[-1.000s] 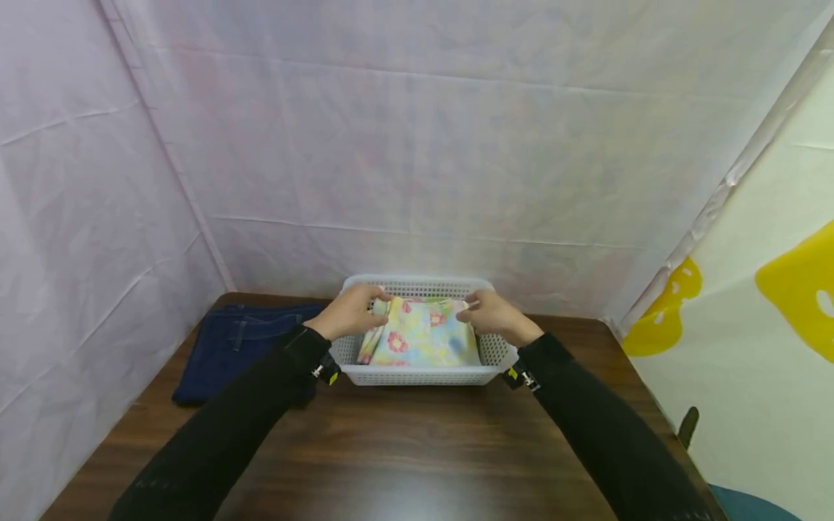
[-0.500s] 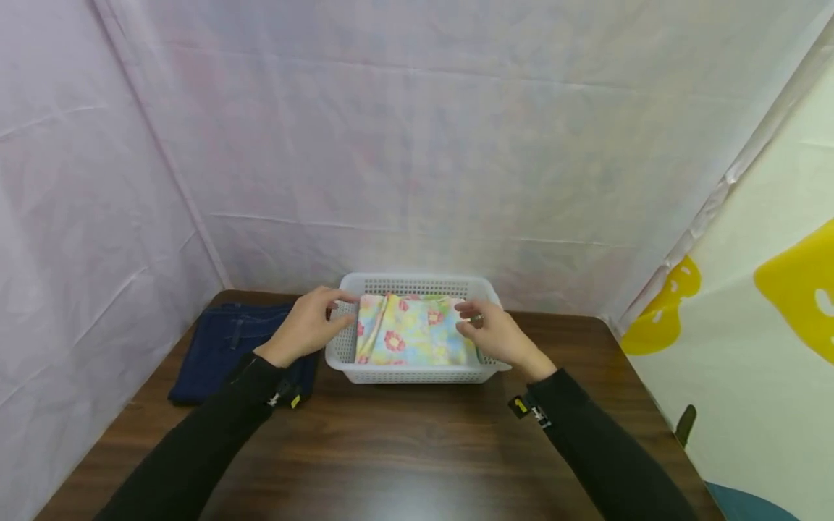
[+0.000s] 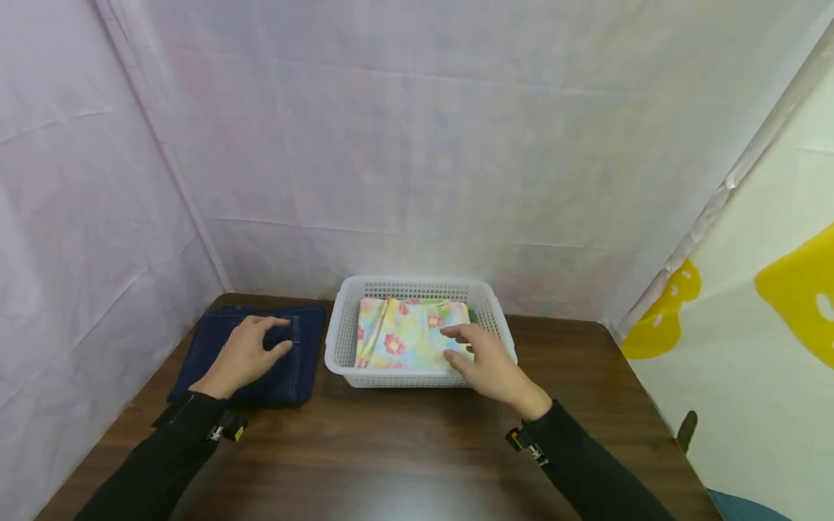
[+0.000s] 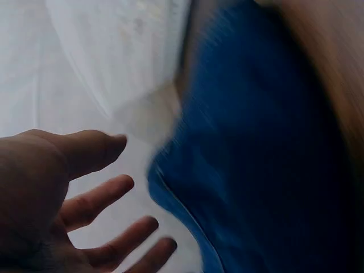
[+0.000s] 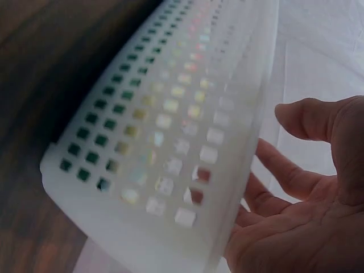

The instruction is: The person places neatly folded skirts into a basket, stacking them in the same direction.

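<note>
Over the folded dark blue jeans (image 3: 287, 373) at the left of the table, my left hand (image 3: 244, 354) is spread with nothing in it. In the left wrist view its thumb and fingers (image 4: 99, 199) are apart, beside the blurred blue denim (image 4: 244, 142). A white plastic basket (image 3: 417, 380) holds a folded floral cloth (image 3: 417, 336) in yellow, pink and pale blue. My right hand (image 3: 489, 365) is held over the basket's front right corner, fingers parted and holding nothing. The right wrist view has this hand (image 5: 318, 176) close by the rim of the perforated basket wall (image 5: 131, 131).
The brown wooden table (image 3: 391, 449) carries the jeans and basket side by side near its back edge. A white sheet (image 3: 417, 145) hangs behind, another stands at the left. Yellow shapes (image 3: 664, 311) mark the pale surface at the right.
Both hands have let go of the floral cloth, which lies in the basket. My left hand has moved left over the jeans; the right has drawn back slightly toward the front.
</note>
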`<control>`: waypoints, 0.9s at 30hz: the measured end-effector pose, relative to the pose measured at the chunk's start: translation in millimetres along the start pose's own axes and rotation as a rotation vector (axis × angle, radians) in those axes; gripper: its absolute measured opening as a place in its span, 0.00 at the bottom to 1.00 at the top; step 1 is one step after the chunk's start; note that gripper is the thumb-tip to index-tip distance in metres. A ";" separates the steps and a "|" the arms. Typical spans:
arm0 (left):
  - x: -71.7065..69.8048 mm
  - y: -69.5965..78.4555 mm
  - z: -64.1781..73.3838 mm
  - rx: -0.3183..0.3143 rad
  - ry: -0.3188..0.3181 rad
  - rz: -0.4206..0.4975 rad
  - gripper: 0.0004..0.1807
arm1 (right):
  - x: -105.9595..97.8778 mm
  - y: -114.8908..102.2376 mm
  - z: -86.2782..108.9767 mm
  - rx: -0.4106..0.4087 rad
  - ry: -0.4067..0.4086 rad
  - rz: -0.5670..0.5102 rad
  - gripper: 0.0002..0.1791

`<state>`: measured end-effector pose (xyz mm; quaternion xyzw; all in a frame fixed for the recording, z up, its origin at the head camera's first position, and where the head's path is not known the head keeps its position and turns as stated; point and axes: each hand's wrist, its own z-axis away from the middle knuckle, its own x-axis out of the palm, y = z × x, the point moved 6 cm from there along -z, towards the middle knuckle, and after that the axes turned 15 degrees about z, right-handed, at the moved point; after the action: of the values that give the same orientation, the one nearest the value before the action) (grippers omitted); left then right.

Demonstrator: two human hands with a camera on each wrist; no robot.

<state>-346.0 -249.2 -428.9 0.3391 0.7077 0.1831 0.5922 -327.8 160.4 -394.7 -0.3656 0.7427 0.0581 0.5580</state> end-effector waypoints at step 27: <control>-15.3 -53.2 29.0 0.009 -0.186 -0.218 0.35 | 28.7 -61.6 16.6 -0.266 -0.020 0.106 0.23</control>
<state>-331.0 -301.4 -459.8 0.2784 0.6832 0.0824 0.6700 -280.5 110.1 -406.0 -0.3959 0.7411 0.1890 0.5083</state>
